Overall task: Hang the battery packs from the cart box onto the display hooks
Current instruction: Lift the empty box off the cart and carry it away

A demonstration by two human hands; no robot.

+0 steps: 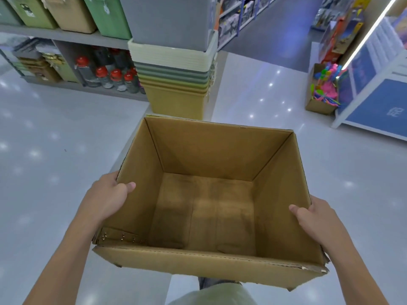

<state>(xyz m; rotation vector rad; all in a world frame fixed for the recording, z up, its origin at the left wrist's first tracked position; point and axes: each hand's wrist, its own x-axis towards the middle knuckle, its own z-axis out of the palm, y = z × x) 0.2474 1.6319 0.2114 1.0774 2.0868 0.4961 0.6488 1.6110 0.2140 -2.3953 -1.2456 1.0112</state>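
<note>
- You hold the cardboard box (211, 194) in front of you with both hands, its open top facing up toward your head camera.
- Your left hand (108, 197) grips the box's wall at 9 o'clock: the thumb hooks over the rim to the inside, and the other fingers are hidden behind the cardboard, so their spread cannot be told.
- Your right hand (315, 219) grips the wall at 3 o'clock the same way, thumb curled inside over the rim, remaining fingers out of sight on the outer face.
- Inside the box you see only its bare brown floor and walls; no battery packs show in it.
- A row of metal staples (120, 236) runs along the inner seam at 8 o'clock, near your left wrist.
- At 12 o'clock, just beyond the box's far rim, stands a stack of nested plastic bins (176, 80), yellow at the base, with grey-green and cream rims above.
- At 10 o'clock a shelf (66, 37) carries green and tan tubs, with red-capped bottles (110, 78) below it.
- At 2 o'clock a small carton of bright toys (323, 89) sits on the floor (44, 139) beside a blue-and-white display (378, 102).
- The glossy pale floor reflects ceiling lights all round.
</note>
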